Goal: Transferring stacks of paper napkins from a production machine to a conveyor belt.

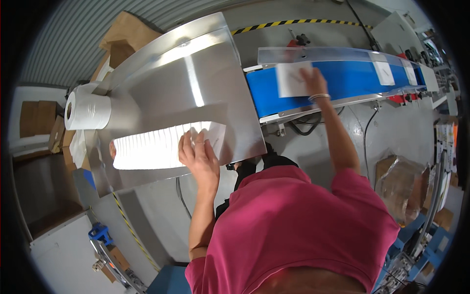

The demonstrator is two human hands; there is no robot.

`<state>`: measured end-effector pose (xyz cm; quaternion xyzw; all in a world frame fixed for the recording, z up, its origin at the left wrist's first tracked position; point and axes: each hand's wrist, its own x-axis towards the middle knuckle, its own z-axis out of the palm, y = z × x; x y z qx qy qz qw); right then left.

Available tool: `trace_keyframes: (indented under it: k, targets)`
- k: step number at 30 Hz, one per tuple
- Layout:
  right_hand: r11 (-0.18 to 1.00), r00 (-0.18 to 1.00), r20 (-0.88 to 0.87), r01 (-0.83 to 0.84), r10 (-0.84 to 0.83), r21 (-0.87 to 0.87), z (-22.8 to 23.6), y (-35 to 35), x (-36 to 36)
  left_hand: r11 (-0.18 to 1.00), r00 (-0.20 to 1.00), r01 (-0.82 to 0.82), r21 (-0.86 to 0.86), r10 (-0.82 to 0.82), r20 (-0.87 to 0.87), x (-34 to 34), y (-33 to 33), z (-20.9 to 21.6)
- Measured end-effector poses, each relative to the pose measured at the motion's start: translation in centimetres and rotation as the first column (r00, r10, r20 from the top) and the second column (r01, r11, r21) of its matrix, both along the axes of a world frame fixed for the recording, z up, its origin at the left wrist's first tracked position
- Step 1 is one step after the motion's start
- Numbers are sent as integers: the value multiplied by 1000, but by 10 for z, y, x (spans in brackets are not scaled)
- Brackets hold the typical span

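Observation:
A long row of flat white packets, standing closely one behind another, lies on the shiny metal table. My left hand rests on the row near its right end, fingers apart and touching the packets. At the near end of the blue conveyor belt, my right hand has its fingers on the right edge of a single white packet. Both that hand and the packet are blurred by motion. Whether the packet touches the belt cannot be told. Farther along the belt lie two more white packets.
A large white roll stands at the table's left edge. Clear guards run along the belt. Brown cardboard boxes are at the left, and a plastic-lined carton stands at the right. Cables hang below the belt.

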<state>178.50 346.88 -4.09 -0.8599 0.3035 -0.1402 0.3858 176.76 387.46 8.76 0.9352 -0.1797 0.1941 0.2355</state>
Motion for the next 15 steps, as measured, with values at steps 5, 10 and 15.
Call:
trace_keyframes:
  k: [5, 10, 15]
  targets:
    - [747, 988, 143, 47, 65, -664, 53, 15, -8, 999, 1000, 6, -48, -7, -27, 2, 0, 3]
    - [590, 620, 155, -782, 769, 201, 107, 153, 17, 998, 998, 28, -49, -30, -46, 2, 7, 3]
    - [304, 351, 214, -926, 911, 225, 106, 208, 38, 996, 996, 62, -63, -65, -53, 2, 1, 10]
